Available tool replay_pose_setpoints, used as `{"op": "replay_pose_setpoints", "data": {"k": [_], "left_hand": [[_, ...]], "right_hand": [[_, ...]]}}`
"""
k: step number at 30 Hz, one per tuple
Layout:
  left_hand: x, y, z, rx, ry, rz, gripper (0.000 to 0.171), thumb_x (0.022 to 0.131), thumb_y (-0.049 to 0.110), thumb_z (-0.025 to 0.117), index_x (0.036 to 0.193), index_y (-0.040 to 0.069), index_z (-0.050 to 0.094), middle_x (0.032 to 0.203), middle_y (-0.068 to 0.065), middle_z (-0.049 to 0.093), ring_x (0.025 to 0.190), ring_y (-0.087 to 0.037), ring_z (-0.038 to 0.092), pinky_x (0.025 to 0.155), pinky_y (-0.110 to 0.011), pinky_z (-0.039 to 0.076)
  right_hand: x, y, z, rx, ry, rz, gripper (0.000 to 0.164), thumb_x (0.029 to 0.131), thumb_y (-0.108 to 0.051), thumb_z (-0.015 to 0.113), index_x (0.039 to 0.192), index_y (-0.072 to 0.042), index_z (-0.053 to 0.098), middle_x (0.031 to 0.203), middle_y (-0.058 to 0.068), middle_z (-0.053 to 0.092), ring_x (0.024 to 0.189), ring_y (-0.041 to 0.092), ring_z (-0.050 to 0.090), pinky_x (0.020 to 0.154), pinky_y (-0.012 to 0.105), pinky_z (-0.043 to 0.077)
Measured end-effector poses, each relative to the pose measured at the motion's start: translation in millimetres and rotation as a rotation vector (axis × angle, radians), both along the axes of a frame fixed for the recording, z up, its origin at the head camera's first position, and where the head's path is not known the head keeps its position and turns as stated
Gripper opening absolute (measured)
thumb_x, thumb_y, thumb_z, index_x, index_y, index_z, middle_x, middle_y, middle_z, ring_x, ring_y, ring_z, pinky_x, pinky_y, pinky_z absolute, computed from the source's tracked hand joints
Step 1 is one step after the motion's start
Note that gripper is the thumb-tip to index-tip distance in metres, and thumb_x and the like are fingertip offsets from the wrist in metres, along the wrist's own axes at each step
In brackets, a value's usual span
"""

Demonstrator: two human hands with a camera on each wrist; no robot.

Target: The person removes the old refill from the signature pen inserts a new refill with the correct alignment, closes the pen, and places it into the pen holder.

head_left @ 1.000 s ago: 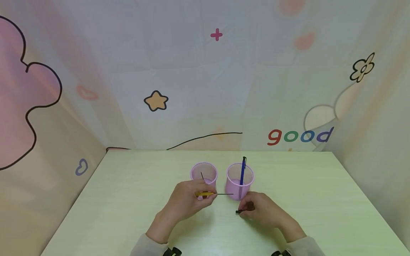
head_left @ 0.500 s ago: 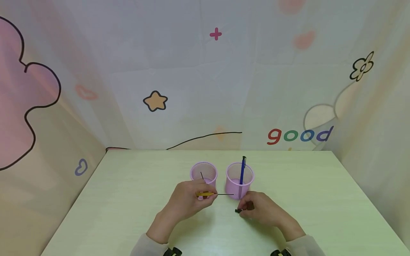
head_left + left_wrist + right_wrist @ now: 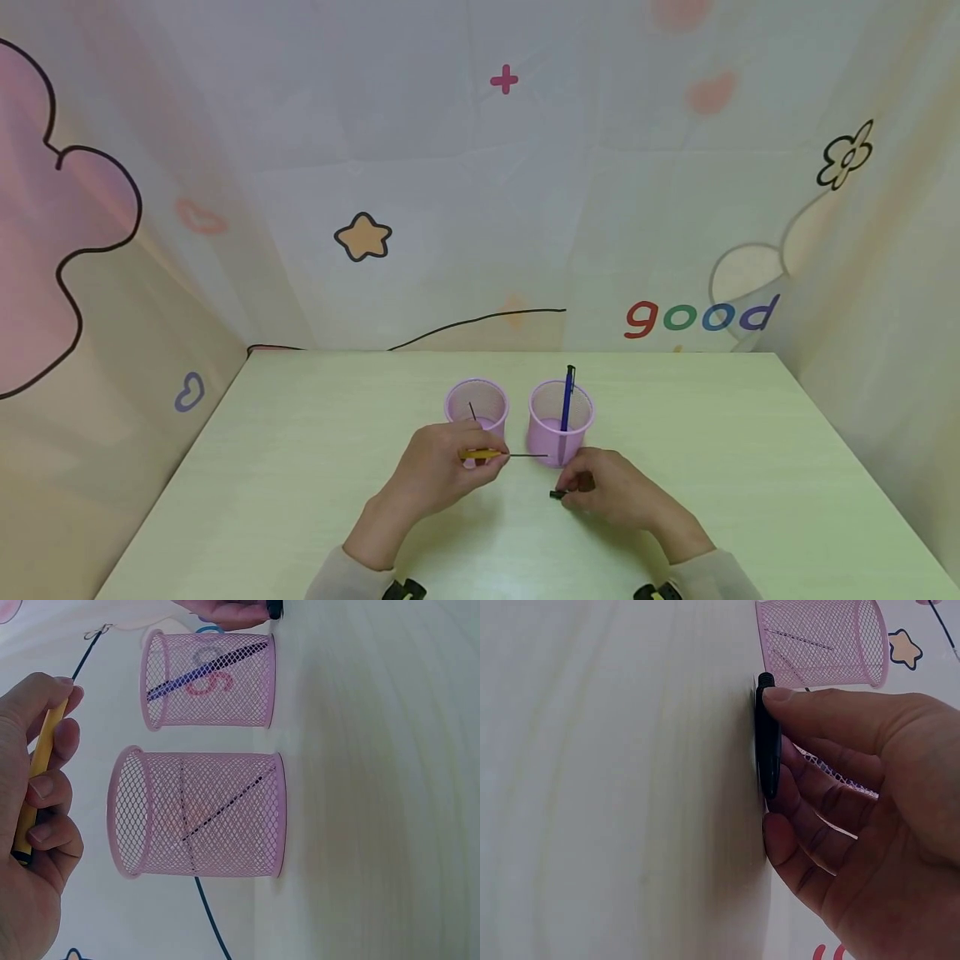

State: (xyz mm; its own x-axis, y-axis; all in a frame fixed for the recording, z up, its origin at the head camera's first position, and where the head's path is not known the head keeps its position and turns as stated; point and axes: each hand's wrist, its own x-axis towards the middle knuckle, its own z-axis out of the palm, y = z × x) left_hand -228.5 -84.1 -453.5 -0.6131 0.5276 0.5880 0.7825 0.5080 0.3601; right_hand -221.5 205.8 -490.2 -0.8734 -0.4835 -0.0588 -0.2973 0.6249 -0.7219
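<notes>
My left hand [image 3: 450, 458] grips a yellow pen barrel [image 3: 46, 742] with a black end, held level above the table in front of the left cup. A thin dark refill [image 3: 528, 455] sticks out of the barrel's right end. Low at the table, before the right cup, my right hand [image 3: 615, 492] pinches a short black pen tip section [image 3: 767, 742] with a threaded end. That piece lies close to the tabletop; whether it touches, I cannot tell. A blue pen [image 3: 566, 404] leans upright in the right pink mesh cup [image 3: 536, 417].
The left pink mesh cup [image 3: 281, 817] stands beside the right one, a small gap between them. A thin dark rod [image 3: 472, 411] leans inside it. Both stand on the pale wooden table [image 3: 300, 433], with a patterned cloth [image 3: 450, 208] behind.
</notes>
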Motion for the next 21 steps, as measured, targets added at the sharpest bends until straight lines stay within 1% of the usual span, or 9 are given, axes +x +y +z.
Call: {"op": "replay_pose_setpoints", "data": {"k": [6, 12, 18, 21], "left_hand": [[-0.8, -0.4, 0.4, -0.003, -0.011, 0.002, 0.003, 0.093, 0.026, 0.077, 0.093, 0.024, 0.080, 0.084, 0.016, 0.074, 0.074, 0.002, 0.063, 0.069, -0.012, 0.050], [-0.3, -0.4, 0.1, -0.003, -0.014, -0.003, 0.003, 0.093, 0.025, 0.078, 0.093, 0.024, 0.080, 0.085, 0.016, 0.074, 0.073, -0.003, 0.066, 0.069, -0.012, 0.050], [-0.2, -0.1, -1.0, -0.011, -0.020, 0.011, 0.003, 0.092, 0.026, 0.078, 0.093, 0.025, 0.080, 0.085, 0.017, 0.074, 0.074, 0.003, 0.064, 0.068, -0.012, 0.050], [-0.2, -0.3, -1.3, -0.008, -0.035, 0.010, 0.003, 0.092, 0.026, 0.079, 0.093, 0.024, 0.080, 0.086, 0.015, 0.076, 0.074, 0.001, 0.067, 0.069, -0.013, 0.051]], "right_hand": [[-0.6, -0.1, 0.2, 0.006, 0.006, 0.002, 0.009, 0.089, -0.012, 0.080, 0.094, -0.016, 0.074, 0.091, -0.005, 0.068, 0.081, 0.004, 0.057, 0.072, 0.022, 0.049], [0.6, 0.9, 0.8, -0.005, 0.002, 0.001, 0.010, 0.089, -0.013, 0.080, 0.097, -0.013, 0.074, 0.093, -0.003, 0.068, 0.082, 0.005, 0.057, 0.072, 0.021, 0.049], [1.5, 3.4, 0.2, -0.002, 0.014, -0.010, 0.014, 0.089, -0.016, 0.081, 0.100, -0.013, 0.073, 0.091, -0.004, 0.065, 0.082, 0.006, 0.056, 0.072, 0.021, 0.049], [1.6, 4.3, 1.0, -0.003, 0.024, -0.015, 0.015, 0.089, -0.017, 0.081, 0.101, -0.013, 0.073, 0.090, -0.005, 0.064, 0.082, 0.006, 0.056, 0.072, 0.022, 0.049]]}}
